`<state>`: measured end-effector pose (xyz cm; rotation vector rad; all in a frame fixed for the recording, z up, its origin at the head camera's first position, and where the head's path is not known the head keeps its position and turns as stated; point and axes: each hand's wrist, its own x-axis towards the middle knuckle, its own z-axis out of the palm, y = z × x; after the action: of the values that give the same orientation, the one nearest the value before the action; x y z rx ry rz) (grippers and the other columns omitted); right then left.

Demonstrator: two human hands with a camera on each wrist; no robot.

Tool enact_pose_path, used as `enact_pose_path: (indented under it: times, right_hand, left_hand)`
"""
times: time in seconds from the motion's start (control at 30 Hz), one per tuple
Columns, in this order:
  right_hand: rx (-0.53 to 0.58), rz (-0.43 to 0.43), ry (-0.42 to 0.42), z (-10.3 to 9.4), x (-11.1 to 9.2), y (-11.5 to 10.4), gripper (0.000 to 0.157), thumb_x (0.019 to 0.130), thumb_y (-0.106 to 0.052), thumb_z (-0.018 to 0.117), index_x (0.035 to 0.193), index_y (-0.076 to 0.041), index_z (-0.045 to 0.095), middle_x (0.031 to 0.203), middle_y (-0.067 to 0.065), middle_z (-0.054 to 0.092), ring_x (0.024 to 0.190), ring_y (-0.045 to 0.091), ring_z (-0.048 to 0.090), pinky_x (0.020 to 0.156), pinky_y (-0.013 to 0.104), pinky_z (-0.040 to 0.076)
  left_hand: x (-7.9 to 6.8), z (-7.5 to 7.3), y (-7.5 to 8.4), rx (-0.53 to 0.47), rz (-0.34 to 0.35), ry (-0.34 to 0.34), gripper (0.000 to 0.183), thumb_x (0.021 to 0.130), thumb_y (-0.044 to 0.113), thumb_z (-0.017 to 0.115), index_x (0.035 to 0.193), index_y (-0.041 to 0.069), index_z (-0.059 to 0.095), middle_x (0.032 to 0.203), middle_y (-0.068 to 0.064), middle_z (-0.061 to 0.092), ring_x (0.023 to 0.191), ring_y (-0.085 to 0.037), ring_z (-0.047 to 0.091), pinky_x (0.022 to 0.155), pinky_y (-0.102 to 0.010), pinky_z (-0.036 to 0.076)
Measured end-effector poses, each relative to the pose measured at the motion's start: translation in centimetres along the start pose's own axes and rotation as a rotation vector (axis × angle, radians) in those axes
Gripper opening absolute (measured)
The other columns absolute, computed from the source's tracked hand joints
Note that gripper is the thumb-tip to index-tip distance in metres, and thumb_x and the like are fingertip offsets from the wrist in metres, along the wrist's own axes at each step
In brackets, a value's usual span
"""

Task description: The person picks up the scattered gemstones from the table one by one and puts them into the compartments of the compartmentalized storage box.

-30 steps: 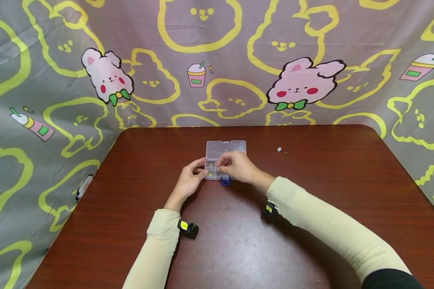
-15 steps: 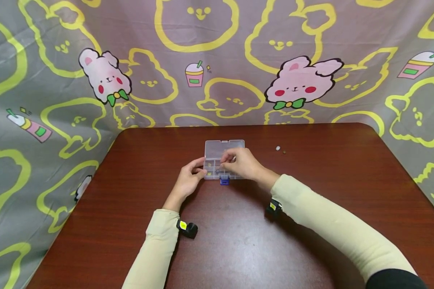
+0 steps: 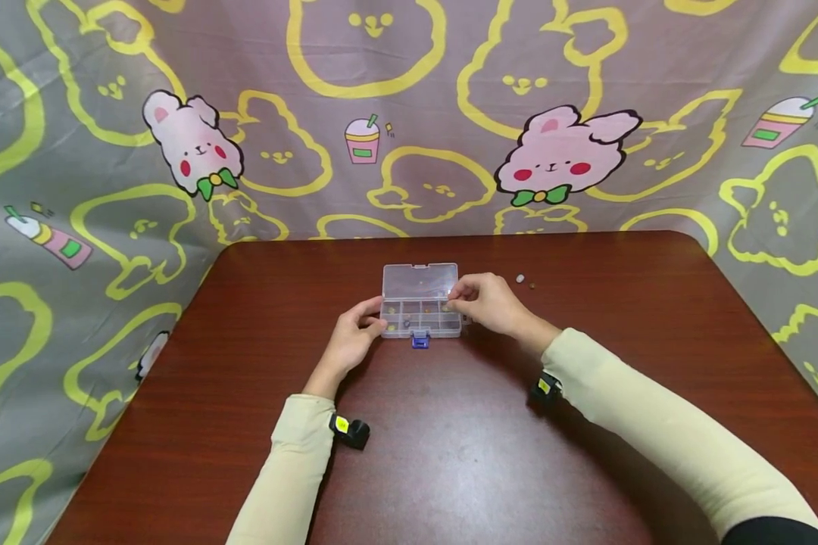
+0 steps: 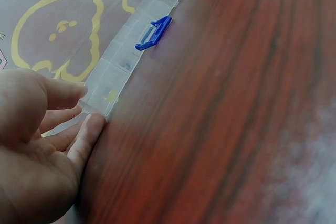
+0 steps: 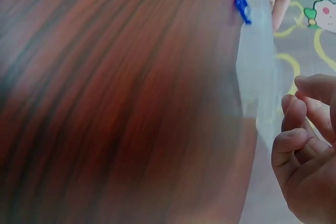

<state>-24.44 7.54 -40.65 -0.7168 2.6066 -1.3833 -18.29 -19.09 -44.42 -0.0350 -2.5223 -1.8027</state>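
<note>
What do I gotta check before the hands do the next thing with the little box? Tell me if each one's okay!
1. Is the lid open? Ok: it is tipped open at the back of the box.
2. Is the box held? Ok: the left hand grips its left end.
3. Is the blue latch undone? Ok: it sticks out at the front, unfastened.
4. Is something in the right hand? Cannot tell: anything there is hidden or too small.
5. Are all the little bits inside? Not ok: a white bit and a brown bit lie on the table.
</note>
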Motion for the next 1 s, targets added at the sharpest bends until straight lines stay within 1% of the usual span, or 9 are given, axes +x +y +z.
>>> enact_pose_path:
  times: [0.13,0.27,0.37,0.5,0.67,0.8,0.93,1.0]
  right_hand:
    - [-0.001,0.035,0.011,-1.0,-0.6,1.2,0.004,0.09,-0.012,0.075,0.091,-0.008,0.073,0.077,0.005,0.067,0.058,0.02,0.059,0.053,0.032,0.051]
    - [-0.006,0.06,0.037,-2.0,-1.2,2.3,0.005,0.09,-0.014,0.075,0.092,-0.009,0.073,0.078,0.005,0.068,0.059,0.022,0.06,0.054,0.033,0.052]
    - [-0.02,0.063,0.055,-2.9,-1.5,2.9,0.007,0.089,-0.013,0.076,0.093,-0.008,0.074,0.078,0.005,0.068,0.057,0.02,0.06,0.054,0.032,0.052]
    - [-0.032,0.067,0.069,-4.0,-2.1,3.6,0.009,0.089,-0.011,0.076,0.096,-0.006,0.073,0.079,0.007,0.067,0.056,0.018,0.059,0.052,0.031,0.051]
    - [-0.05,0.085,0.093,-5.5,-2.6,4.6,0.012,0.088,-0.01,0.076,0.097,-0.004,0.071,0.079,0.008,0.067,0.056,0.017,0.058,0.053,0.029,0.051]
    - [-0.06,0.106,0.111,-6.8,-3.0,5.4,0.016,0.088,-0.01,0.076,0.101,-0.002,0.07,0.08,0.009,0.067,0.058,0.016,0.058,0.054,0.028,0.05]
    - [-0.054,0.138,0.128,-8.0,-3.3,6.2,0.021,0.089,-0.01,0.075,0.106,0.001,0.069,0.083,0.011,0.066,0.059,0.016,0.058,0.054,0.027,0.049]
    - [-0.051,0.157,0.135,-8.5,-3.4,6.5,0.022,0.09,-0.009,0.075,0.108,0.001,0.068,0.084,0.012,0.066,0.059,0.016,0.058,0.054,0.027,0.049]
  left_hand:
    - [-0.1,0.0,0.3,0.005,-0.002,-0.007,0.048,0.095,-0.004,0.063,0.141,-0.006,0.052,0.139,-0.027,0.055,0.112,-0.038,0.059,0.081,-0.023,0.046]
    - [-1.2,-0.3,2.7,0.022,-0.014,-0.029,0.047,0.095,-0.007,0.06,0.141,-0.011,0.049,0.139,-0.031,0.052,0.114,-0.042,0.057,0.081,-0.022,0.045]
    - [-1.1,-0.3,2.5,0.029,-0.012,-0.022,0.047,0.095,-0.005,0.061,0.141,-0.008,0.051,0.139,-0.029,0.054,0.114,-0.04,0.058,0.084,-0.026,0.047]
    - [-0.1,-0.2,0.1,0.018,-0.007,-0.003,0.048,0.095,-0.002,0.064,0.142,-0.001,0.054,0.139,-0.022,0.057,0.112,-0.034,0.06,0.087,-0.03,0.048]
    - [-0.1,-0.2,-0.1,-0.005,-0.001,0.001,0.048,0.094,-0.004,0.063,0.142,-0.002,0.054,0.136,-0.023,0.058,0.11,-0.034,0.06,0.082,-0.022,0.048]
    - [0.0,0.0,-0.1,-0.015,0.01,-0.002,0.048,0.094,-0.007,0.061,0.141,-0.007,0.051,0.135,-0.029,0.057,0.11,-0.039,0.059,0.078,-0.016,0.046]
    - [0.2,0.1,-0.1,-0.016,0.006,-0.014,0.048,0.095,-0.008,0.059,0.142,-0.011,0.048,0.135,-0.033,0.054,0.111,-0.043,0.058,0.076,-0.015,0.045]
    - [0.2,0.2,-0.1,-0.016,0.002,-0.018,0.048,0.095,-0.008,0.059,0.142,-0.011,0.048,0.136,-0.032,0.054,0.111,-0.042,0.058,0.076,-0.016,0.045]
